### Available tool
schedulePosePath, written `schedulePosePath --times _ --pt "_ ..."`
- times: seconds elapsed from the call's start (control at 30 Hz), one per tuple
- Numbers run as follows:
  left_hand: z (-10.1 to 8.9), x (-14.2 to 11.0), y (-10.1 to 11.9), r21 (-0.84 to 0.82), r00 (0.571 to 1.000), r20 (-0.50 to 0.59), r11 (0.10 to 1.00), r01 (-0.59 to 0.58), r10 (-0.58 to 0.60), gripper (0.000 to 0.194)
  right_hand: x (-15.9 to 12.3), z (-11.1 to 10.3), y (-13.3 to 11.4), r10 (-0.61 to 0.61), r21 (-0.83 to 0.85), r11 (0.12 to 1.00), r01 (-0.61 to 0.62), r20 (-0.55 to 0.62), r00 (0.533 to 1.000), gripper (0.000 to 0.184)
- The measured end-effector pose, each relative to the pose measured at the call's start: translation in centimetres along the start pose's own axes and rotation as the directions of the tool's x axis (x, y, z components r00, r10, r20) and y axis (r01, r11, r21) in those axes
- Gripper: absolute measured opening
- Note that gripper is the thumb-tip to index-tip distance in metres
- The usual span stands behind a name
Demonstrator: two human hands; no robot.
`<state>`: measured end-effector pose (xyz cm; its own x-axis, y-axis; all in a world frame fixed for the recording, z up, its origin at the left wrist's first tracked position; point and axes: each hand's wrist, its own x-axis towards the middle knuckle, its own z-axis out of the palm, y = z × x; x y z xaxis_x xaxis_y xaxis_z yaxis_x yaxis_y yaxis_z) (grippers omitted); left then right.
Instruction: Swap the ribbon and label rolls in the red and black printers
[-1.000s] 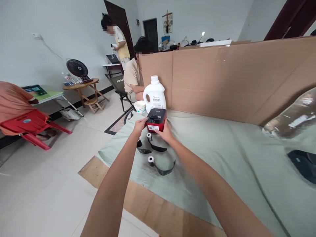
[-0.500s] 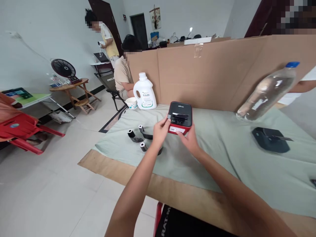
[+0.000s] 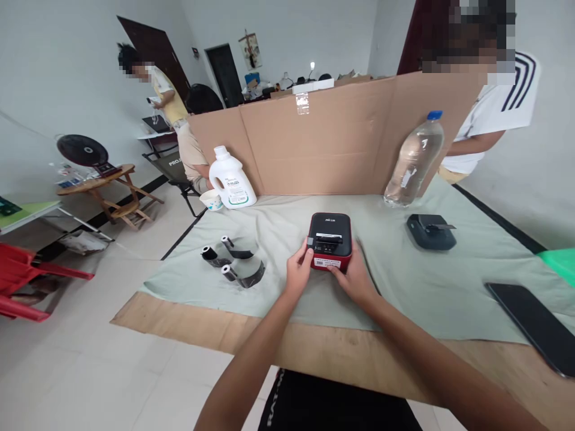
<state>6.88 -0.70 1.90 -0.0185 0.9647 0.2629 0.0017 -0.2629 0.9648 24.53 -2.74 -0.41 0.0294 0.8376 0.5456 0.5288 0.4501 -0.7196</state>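
Between my two hands is a small red and black label printer, with a paper slot across its dark top and a white sticker on its front. My left hand grips its left side, and my right hand holds the right side and front corner, thumb over the sticker edge. I cannot tell whether its base rests on the cloth. Left of my left hand stand several small rolls of black ribbon, their ends partly unwound. A second, dark printer sits on the right of the table.
A white detergent jug and a paper cup stand at the back left. A large water bottle leans by the cardboard screen. At the right lies a black phone. Co-workers are behind the screen.
My view has swung to the right, bringing the phone fully into sight. Both hands keep hold of the printer, which now appears lower and nearer to me.
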Motion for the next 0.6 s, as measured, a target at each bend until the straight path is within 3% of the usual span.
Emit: schedulePosePath --times 0.37,0.47,0.6 --pt "-0.4 -0.5 -0.7 0.125 1.0 -0.029 0.992 -0.001 0.005 0.057 -0.2 0.4 0.7 0.055 0.035 0.998 -0.058 0.063 0.996 0.092" --pt "-0.7 -0.3 -0.3 0.3 0.987 -0.049 0.945 -0.131 0.152 0.048 -0.2 0.0 0.5 0.035 -0.054 0.998 -0.033 0.037 0.999 0.097" --pt "-1.2 -0.2 0.3 0.539 0.931 0.045 0.775 -0.329 0.363 0.033 0.2 -1.1 0.2 -0.086 -0.199 0.976 0.09 0.03 0.996 0.095"
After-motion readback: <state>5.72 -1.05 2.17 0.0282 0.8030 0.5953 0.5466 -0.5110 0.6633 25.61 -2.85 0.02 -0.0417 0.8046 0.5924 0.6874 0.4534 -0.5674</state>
